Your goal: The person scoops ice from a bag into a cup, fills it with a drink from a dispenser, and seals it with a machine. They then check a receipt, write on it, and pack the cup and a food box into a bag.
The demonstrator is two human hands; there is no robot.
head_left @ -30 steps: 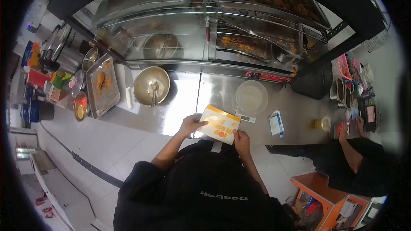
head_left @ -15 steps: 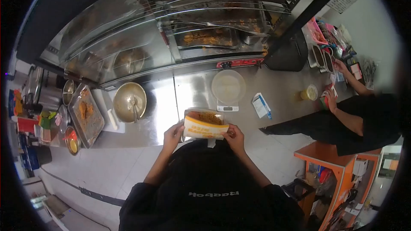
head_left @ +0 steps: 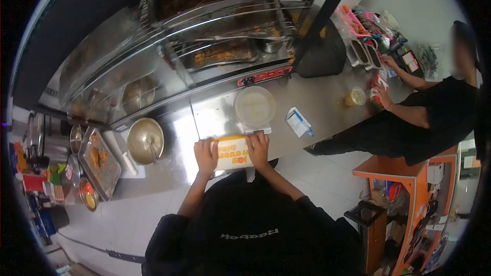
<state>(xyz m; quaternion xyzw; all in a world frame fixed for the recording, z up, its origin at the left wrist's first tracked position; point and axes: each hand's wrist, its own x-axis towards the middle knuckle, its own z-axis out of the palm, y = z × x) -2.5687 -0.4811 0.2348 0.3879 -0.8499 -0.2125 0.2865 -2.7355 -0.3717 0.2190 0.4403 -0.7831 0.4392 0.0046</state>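
Note:
A white and yellow printed food box [head_left: 232,153] lies at the counter's front edge, its lid down over the food. My left hand [head_left: 205,156] holds the box's left end, with the fingers bent over the top. On the right end my right hand [head_left: 257,149] grips it in the same way. Just behind the box, a round translucent tub [head_left: 255,106] rests on a white scale [head_left: 263,131]. To the right of the tub lies a blue and white packet [head_left: 298,122].
A metal bowl with a utensil [head_left: 146,141] and a tray of fried food [head_left: 99,163] stand at left. Behind the counter is a glass-fronted warmer [head_left: 225,53]. At right a co-worker [head_left: 409,117] handles a red and white box [head_left: 377,92] near a yellow cup [head_left: 355,96].
The box's lid has come down over the food, and my hands have moved from its lower corners onto its top. The view has turned and shifted.

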